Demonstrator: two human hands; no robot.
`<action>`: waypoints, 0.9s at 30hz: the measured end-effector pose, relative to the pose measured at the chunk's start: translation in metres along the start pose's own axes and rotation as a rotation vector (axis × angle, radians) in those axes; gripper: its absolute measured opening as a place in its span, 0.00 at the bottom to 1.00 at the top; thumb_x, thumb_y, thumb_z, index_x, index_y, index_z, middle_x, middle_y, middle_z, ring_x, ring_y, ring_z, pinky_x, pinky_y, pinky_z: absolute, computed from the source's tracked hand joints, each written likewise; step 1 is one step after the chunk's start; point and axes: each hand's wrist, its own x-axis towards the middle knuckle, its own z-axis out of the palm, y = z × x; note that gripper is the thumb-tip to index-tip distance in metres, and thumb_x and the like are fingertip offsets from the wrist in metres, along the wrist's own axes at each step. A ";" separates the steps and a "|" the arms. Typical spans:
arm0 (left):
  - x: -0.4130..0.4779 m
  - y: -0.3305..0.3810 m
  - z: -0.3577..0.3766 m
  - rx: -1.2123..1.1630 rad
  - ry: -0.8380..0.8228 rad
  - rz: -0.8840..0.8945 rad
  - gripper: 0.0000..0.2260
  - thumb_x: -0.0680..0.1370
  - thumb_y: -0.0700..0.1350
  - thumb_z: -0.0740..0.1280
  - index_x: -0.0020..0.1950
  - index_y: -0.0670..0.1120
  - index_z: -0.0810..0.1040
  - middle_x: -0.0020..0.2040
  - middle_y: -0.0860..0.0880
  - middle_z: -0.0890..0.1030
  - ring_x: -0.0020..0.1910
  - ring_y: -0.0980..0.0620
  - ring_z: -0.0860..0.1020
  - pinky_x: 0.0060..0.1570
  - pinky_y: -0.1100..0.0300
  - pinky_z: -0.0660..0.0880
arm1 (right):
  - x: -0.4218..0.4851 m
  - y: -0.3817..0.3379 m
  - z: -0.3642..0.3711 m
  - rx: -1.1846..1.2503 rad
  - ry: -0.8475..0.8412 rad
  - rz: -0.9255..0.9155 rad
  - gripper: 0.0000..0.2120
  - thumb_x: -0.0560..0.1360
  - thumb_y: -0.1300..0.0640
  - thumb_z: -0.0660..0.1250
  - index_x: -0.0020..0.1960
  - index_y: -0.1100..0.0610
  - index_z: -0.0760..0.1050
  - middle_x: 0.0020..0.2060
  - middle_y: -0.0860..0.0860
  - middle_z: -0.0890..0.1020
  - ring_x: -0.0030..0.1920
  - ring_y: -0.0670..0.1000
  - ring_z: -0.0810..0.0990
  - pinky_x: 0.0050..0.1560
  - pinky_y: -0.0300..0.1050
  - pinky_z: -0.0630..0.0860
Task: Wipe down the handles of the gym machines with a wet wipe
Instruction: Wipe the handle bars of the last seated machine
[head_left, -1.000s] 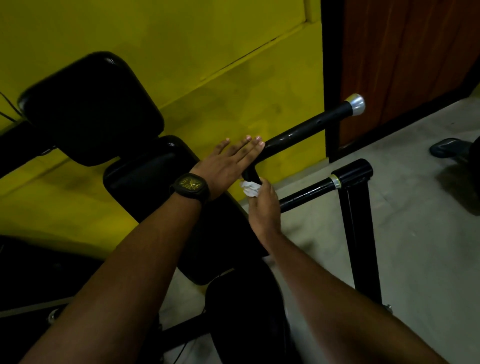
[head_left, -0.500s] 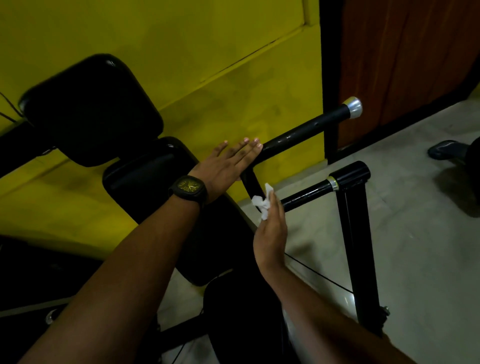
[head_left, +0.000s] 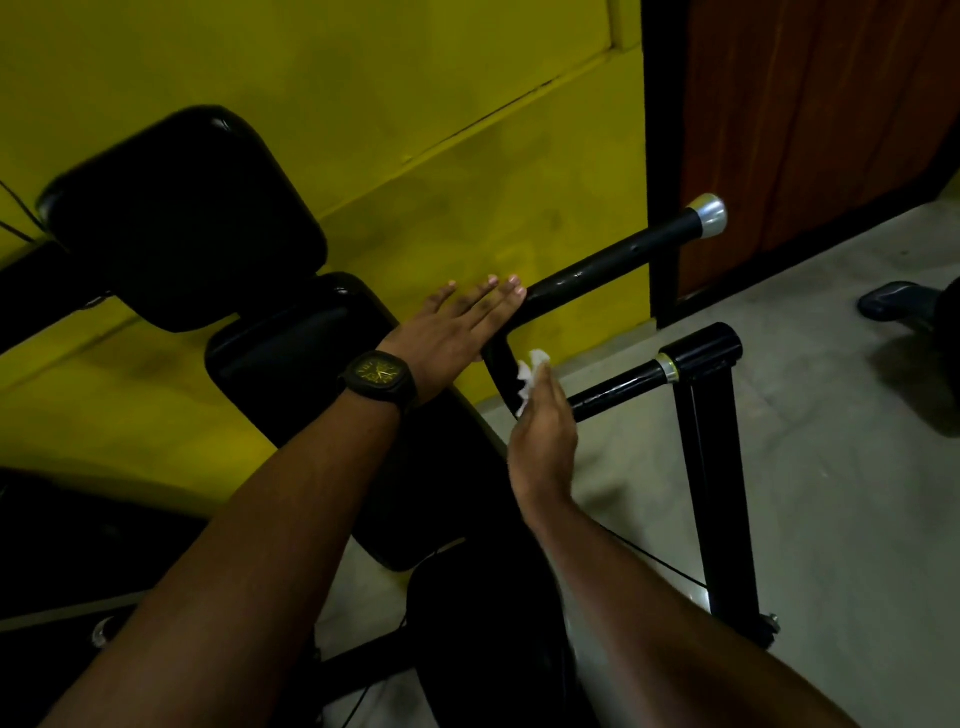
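Before the yellow wall (head_left: 311, 78), the handle (head_left: 613, 260) runs up-right from its bend, where the right hand (head_left: 543, 436) pinches the wipe (head_left: 530, 374) just under the flat, straight fingers (head_left: 493, 296) of the left hand (head_left: 452, 332).

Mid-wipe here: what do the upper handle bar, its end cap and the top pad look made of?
Upper handle bar: probably black-painted steel tube, glossy with scuffed glints. End cap: silvery, bare metal or chromed plastic, bright sheen. Top pad: black vinyl-like upholstery, rounded cushioned edges, faint shine.
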 end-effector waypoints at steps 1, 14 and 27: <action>0.000 0.000 0.000 0.000 -0.003 0.000 0.38 0.83 0.44 0.61 0.78 0.47 0.33 0.82 0.48 0.41 0.81 0.48 0.44 0.78 0.44 0.52 | 0.008 0.000 -0.002 -0.009 0.025 0.043 0.22 0.83 0.66 0.57 0.76 0.62 0.65 0.69 0.59 0.75 0.67 0.58 0.76 0.65 0.51 0.75; 0.000 -0.001 0.000 -0.015 0.011 0.009 0.38 0.83 0.44 0.62 0.78 0.48 0.32 0.81 0.50 0.39 0.81 0.49 0.44 0.77 0.44 0.51 | -0.008 -0.008 0.012 -0.202 -0.125 0.036 0.29 0.81 0.69 0.58 0.80 0.59 0.55 0.77 0.54 0.64 0.77 0.56 0.60 0.78 0.56 0.53; -0.001 -0.002 0.003 -0.047 0.020 0.012 0.38 0.82 0.41 0.63 0.80 0.47 0.36 0.81 0.49 0.40 0.81 0.48 0.44 0.78 0.44 0.53 | 0.005 -0.006 -0.002 -0.103 -0.168 0.030 0.35 0.76 0.77 0.57 0.80 0.58 0.57 0.75 0.54 0.68 0.72 0.53 0.70 0.69 0.44 0.70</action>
